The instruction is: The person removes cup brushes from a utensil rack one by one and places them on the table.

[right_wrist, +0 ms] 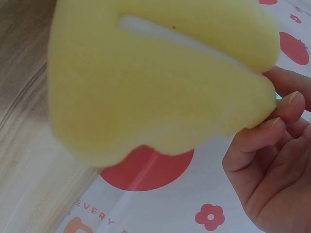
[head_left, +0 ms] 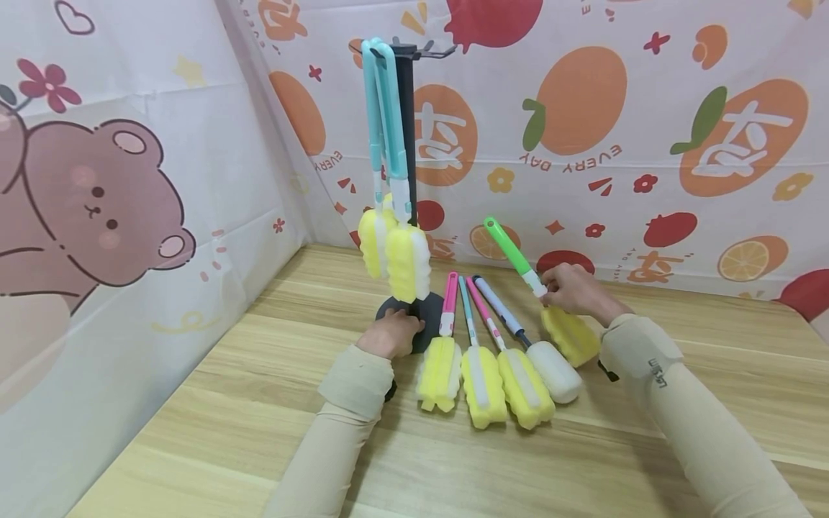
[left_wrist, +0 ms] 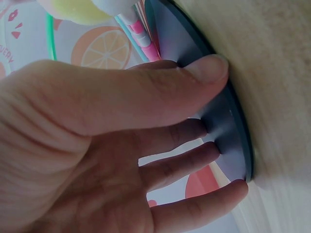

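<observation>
The green-handled brush (head_left: pixel 514 252) was in the right hand (head_left: pixel 575 289), to the right of the row of brushes, its handle slanting up and left, its yellow sponge (head_left: pixel 575 342) low over the table (head_left: pixel 259 403); whether the sponge touched the wood could not be told. Thumb and fingers pinched the brush by the neck, just above the sponge, with the forearm reaching in from the lower right.

The left hand (head_left: pixel 393 334) reached forward, its fingers extended and spaced apart, pressing on the round dark base (left_wrist: pixel 228 131), the thumb near its rim. Two turquoise-handled brushes (head_left: pixel 391 115) hung from the black stand (head_left: pixel 406 93). Between the hands, four brushes (head_left: pixel 482 385) lay side by side.
</observation>
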`<act>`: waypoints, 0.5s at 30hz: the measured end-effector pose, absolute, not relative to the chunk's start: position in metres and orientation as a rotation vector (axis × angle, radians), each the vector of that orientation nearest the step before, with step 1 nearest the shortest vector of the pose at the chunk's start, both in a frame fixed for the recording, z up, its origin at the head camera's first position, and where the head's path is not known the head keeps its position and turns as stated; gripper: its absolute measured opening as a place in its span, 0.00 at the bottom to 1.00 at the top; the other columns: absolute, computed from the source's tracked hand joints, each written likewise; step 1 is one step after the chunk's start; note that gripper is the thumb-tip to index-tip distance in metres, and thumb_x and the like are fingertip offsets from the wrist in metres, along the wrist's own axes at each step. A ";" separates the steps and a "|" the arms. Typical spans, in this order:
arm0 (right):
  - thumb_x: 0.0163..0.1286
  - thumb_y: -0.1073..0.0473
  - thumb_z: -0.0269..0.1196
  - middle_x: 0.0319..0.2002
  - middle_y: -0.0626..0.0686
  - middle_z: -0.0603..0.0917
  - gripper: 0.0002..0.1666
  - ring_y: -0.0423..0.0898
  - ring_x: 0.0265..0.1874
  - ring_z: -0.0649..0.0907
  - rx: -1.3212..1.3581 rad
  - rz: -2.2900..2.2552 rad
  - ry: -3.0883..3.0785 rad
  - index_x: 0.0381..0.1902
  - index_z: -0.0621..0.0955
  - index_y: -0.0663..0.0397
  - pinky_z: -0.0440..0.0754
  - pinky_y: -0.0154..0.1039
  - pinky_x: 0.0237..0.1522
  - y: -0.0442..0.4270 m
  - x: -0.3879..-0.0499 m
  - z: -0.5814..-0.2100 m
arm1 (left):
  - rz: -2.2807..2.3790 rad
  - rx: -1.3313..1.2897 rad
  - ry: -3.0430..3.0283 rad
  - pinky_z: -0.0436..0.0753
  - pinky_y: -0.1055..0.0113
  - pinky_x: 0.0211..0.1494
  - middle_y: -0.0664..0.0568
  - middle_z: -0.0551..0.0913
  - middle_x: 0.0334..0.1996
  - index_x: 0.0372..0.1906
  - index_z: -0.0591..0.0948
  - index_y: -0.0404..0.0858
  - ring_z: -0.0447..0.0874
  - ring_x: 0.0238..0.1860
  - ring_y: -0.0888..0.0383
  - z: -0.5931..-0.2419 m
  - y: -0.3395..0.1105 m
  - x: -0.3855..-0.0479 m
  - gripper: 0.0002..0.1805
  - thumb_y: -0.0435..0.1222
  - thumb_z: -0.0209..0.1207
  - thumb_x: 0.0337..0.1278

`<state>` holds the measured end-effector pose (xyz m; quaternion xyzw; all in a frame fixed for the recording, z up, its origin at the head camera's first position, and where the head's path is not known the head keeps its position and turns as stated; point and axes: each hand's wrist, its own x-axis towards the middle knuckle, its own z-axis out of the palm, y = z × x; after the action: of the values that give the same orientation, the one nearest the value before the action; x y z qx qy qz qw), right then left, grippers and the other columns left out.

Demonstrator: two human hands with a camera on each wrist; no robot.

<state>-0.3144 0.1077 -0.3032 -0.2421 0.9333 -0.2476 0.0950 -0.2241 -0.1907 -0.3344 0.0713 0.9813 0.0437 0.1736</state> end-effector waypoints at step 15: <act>0.68 0.69 0.67 0.33 0.57 0.83 0.08 0.51 0.30 0.78 -0.723 -0.614 2.737 0.44 0.85 0.70 0.77 0.40 0.32 0.110 -0.318 -0.316 | 0.121 0.207 2.787 0.71 0.46 0.66 0.38 0.72 0.68 0.71 0.75 0.41 0.66 0.67 0.36 -0.336 -0.191 -0.225 0.25 0.28 0.54 0.73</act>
<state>-0.3182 0.1098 -0.3164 -0.2478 0.9378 -0.2102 0.1223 -0.2249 -0.1907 -0.3357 0.0727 0.9816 0.0426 0.1713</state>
